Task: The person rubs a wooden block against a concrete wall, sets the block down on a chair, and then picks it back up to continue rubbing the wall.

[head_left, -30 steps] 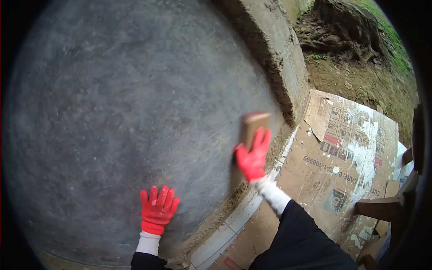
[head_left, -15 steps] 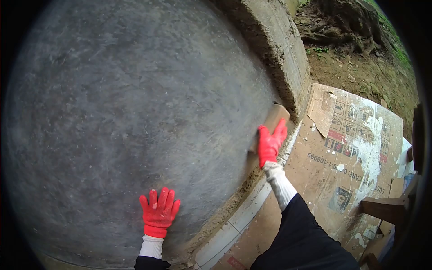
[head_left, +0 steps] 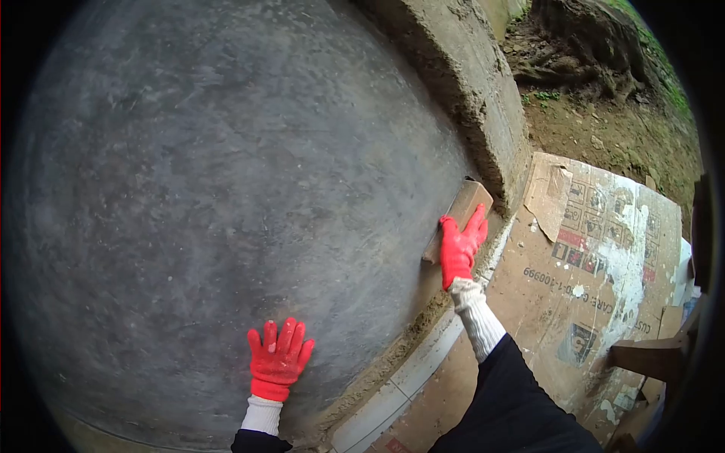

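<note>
My right hand, in a red glove with a pale cuff, grips a brown wooden-looking block. The block lies against the right edge of a smooth grey cement surface, close to the rough concrete ledge. Lower in the view, my left hand, also red-gloved, rests on the same grey surface with its fingers spread and nothing held. The underside of the block is hidden.
Flattened cardboard with white paint splashes covers the ground at right. A pale tiled strip runs along the cement's lower edge. Brown wooden legs stand at far right. Bare soil and a tree stump lie beyond.
The whole view has shifted slightly, so everything sits a little lower and further right. The block looks sharper than before. Both hands keep nearly the same places on the surface.
</note>
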Motion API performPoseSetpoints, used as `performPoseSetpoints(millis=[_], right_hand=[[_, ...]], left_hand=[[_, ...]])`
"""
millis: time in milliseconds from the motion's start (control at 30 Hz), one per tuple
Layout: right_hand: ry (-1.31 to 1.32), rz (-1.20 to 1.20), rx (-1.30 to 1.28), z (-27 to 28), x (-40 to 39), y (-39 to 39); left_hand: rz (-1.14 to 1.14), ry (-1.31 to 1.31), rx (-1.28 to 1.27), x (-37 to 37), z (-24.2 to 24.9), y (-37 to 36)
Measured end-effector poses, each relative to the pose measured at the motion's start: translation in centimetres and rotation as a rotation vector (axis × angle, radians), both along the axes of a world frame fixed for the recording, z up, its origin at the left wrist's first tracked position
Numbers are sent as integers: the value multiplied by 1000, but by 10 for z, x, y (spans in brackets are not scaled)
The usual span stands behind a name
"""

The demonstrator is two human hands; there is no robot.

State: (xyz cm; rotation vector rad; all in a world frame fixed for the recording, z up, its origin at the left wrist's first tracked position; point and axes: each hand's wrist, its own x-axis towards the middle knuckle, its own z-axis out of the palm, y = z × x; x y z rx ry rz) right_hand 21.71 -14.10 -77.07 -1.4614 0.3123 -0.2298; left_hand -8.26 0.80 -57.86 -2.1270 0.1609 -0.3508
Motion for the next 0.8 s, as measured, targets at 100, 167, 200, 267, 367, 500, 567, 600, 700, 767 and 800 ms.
performPoseSetpoints(millis=[100,167,200,267,367,500,567,600,700,767,800], right_hand=[[-438,-11,-175,38,-46,11],[-751,139,-162,77,-74,-1],[-970,262,-148,82,-72,-4],[-1063,265,-202,73,-64,-6],[-610,-16,-213,17,-33,12],[-88,-54,-101,1,-7,9],[-274,-43,-138,49,-7,3],[-441,-27,-178,83,-9,-3],[-924,-10,-233,191,13,-26],[-1038,-53,-287,216,20,-26],[-1022,-50,-289,217,22,-26]], left_hand=[[-9,3,-1,0,0,3],[-14,-1,-3,-1,-3,3],[14,7,-20,-2,-3,3],[51,8,-23,-3,-2,5],[-70,-35,3,-2,-3,7],[-74,-42,15,-4,-6,7],[-78,-55,13,-3,-6,10],[-91,-58,19,-4,-8,11],[-106,-71,21,-4,-11,13],[-107,-86,12,-4,-12,14],[-122,-107,-14,-4,-13,14]])
